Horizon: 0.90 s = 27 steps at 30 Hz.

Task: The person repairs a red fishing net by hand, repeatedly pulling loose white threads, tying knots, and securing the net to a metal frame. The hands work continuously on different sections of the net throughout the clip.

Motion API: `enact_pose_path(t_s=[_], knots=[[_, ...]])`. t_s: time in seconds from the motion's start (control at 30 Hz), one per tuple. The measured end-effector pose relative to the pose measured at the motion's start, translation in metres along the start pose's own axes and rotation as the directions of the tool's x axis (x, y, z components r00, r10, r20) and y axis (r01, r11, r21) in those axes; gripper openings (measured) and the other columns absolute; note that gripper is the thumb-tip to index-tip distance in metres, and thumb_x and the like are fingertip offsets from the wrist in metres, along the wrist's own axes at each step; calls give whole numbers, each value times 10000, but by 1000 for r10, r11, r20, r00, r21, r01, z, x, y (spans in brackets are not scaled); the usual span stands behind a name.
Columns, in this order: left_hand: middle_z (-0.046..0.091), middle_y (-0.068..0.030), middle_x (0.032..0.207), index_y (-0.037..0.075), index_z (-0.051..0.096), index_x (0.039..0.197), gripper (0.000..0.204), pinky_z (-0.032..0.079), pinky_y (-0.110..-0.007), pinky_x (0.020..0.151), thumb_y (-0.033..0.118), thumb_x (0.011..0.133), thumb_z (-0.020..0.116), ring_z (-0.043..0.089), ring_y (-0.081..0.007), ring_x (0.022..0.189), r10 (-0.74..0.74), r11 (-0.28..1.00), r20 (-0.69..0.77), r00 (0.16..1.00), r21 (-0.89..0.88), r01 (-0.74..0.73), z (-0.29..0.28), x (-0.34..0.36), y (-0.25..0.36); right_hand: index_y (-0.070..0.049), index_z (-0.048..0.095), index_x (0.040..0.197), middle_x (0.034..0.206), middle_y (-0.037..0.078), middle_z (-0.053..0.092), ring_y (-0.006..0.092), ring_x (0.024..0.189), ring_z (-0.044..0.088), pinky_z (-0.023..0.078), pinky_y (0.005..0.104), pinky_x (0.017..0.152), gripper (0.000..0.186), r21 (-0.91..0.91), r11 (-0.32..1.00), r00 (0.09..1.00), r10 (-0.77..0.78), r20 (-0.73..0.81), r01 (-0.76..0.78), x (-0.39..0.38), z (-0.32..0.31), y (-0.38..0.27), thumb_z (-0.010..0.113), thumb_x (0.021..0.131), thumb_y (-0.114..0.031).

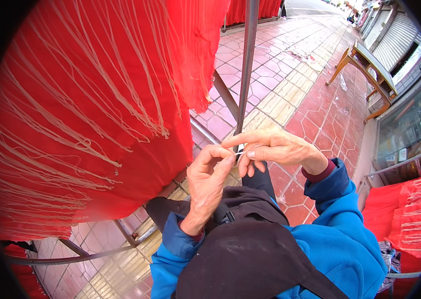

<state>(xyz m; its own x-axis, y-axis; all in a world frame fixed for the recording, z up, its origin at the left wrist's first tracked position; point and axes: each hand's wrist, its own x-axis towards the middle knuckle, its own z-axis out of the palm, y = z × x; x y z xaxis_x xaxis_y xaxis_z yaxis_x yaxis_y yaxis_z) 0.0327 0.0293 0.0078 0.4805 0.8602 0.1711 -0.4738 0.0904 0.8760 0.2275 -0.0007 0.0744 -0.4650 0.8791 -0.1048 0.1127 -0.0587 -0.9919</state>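
My hands meet in front of my lap. Between thumb and forefinger, my left hand (pixel 204 182) pinches a short, thin white strand (pixel 239 153); whether it is thread or something stiffer I cannot tell. The strand's other end runs to the fingers of my right hand (pixel 282 148), closed with the thumb pressed in and the forefinger reaching over toward my left fingertips. To the left hangs a large red cloth (pixel 145 154) with long pale fringe threads (pixel 116 94), some knotted at their ends. Neither hand touches this cloth.
A dark metal post (pixel 248 60) rises just beyond my hands, part of a frame with a curved lower bar (pixel 81 259). More red fringed cloth (pixel 417 214) hangs at the right. A wooden table (pixel 370 65) stands on the tiled pavement (pixel 280 65) by a shopfront.
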Motion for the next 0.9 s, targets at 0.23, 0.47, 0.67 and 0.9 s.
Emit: enact_pose_path(t_s=[0.23,0.47,0.67,0.9], knots=[[622,-89,886,10,557,954,59,471,-285,785,31,903,578,597,-147,824,70,975,-95,993,-204,-89,2,0,5,34,559,1227,864,128,683,125,687,633,498,208,587,332,76,994,995,-73,-72,79,-4,1,14,446,959,-127],[626,-40,802,-11,596,930,61,462,-205,694,17,883,621,576,-78,725,38,991,-34,999,-125,-42,6,-2,14,36,613,1139,885,90,663,116,799,618,495,227,686,313,-79,980,935,-198,-293,182,3,13,16,635,866,-116],[600,-17,751,-15,614,945,103,444,-211,651,-5,847,646,548,-86,682,-24,999,-46,999,27,26,10,-3,22,-1,664,907,799,12,616,69,747,552,450,223,668,137,-135,969,923,-239,-302,207,6,14,22,666,836,-118],[605,-17,785,17,647,898,114,441,-202,673,-30,796,672,562,-85,715,314,703,62,947,655,-276,7,2,19,1,653,868,754,-14,588,41,723,531,429,202,620,79,9,975,904,-204,-376,223,-4,10,26,634,849,-73]])
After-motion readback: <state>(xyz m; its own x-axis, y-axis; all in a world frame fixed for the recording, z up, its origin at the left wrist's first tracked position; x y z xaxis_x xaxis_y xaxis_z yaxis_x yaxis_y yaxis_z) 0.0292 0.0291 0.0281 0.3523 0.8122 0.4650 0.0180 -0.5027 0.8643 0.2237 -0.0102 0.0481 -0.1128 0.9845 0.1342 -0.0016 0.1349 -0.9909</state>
